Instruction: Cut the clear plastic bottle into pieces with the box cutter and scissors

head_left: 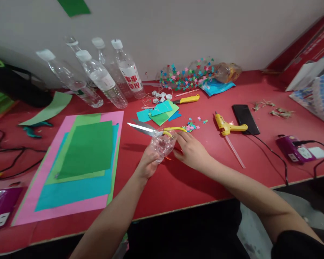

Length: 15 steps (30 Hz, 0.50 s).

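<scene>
A clear plastic bottle piece (162, 144) is gripped by my left hand (148, 162), whose fingers wrap round its lower left side. Yellow-handled scissors (143, 128) lie across the top of this piece, their blades slightly apart and pointing left. My right hand (191, 149) has its fingers closed at the handle end of the scissors, by the right side of the plastic; the thumb is below. Exactly how the fingers sit in the handle loops is partly hidden. A small orange strip shows between the hands.
Several plastic bottles (102, 81) stand at the back left. Coloured sheets (86, 151) are stacked at left. Star confetti (191, 126), a yellow utility knife (189, 99) and a star-covered bottle (186, 76) lie beyond my hands. At right are a glue gun (229, 126), a phone (245, 117) and a corded purple socket (294, 148).
</scene>
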Tool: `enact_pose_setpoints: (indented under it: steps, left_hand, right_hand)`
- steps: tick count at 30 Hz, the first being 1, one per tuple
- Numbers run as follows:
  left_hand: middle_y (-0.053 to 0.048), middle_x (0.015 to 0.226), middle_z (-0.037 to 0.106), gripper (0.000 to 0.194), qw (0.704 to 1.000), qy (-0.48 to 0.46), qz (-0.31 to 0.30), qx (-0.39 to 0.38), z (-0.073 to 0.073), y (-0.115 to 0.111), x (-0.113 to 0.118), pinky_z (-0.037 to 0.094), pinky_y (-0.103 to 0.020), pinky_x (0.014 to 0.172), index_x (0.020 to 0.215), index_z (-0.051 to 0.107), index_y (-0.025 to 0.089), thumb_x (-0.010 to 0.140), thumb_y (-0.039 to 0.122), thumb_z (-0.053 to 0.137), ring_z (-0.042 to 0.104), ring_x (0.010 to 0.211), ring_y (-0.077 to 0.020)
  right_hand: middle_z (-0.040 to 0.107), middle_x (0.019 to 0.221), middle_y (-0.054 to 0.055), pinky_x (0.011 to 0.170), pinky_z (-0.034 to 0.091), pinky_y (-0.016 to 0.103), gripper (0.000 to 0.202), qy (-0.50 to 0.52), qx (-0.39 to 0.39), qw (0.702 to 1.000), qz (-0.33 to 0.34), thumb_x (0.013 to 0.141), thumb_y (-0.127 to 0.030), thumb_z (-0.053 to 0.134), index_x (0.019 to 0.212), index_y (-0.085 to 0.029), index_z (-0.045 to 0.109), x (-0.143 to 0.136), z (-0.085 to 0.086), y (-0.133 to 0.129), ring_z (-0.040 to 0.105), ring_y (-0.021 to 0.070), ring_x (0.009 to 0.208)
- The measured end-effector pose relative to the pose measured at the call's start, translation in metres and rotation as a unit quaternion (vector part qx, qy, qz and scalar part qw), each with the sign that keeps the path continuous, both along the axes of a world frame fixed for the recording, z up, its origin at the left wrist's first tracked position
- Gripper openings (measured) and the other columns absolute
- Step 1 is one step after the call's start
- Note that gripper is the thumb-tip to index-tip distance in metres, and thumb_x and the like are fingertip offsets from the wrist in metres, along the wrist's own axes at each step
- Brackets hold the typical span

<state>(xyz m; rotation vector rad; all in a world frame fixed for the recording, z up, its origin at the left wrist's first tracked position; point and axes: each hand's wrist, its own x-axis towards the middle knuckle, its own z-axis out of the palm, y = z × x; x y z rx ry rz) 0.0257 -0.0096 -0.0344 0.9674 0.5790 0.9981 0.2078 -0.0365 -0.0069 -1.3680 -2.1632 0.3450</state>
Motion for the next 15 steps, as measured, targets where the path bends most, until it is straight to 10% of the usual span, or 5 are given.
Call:
enact_pose_setpoints:
  steps: [9, 15]
  left_hand:
    - [-0.011, 0.134, 0.06, 0.078, 0.988, 0.118, -0.045, 0.087, 0.014, -0.004, -0.006, 0.054, -0.046, 0.099, 0.123, 0.06, 0.028, 0.056, 0.056, 0.087, 0.062, 0.12, -0.0326]
    - [-0.01, 0.126, 0.062, 0.068, 0.863, 0.401, 0.103, 0.29, 0.016, -0.002, -0.007, 0.053, -0.046, 0.095, 0.128, 0.053, 0.028, 0.068, 0.042, 0.082, 0.062, 0.115, -0.0309]
  right_hand:
    - [0.063, 0.086, 0.005, 0.064, 0.048, 0.034, 0.022, 0.104, -0.13, 0.975, -0.15, 0.074, -0.028, 0.06, 0.095, -0.021, 0.057, 0.016, -0.006, 0.007, 0.058, 0.0211, 0.074]
    - [0.055, 0.069, -0.006, 0.042, 0.027, 0.024, 0.019, 0.464, -0.299, 0.832, -0.061, 0.071, -0.032, 0.058, 0.082, -0.023, 0.045, 0.036, 0.0, 0.012, 0.037, 0.0077, 0.043]
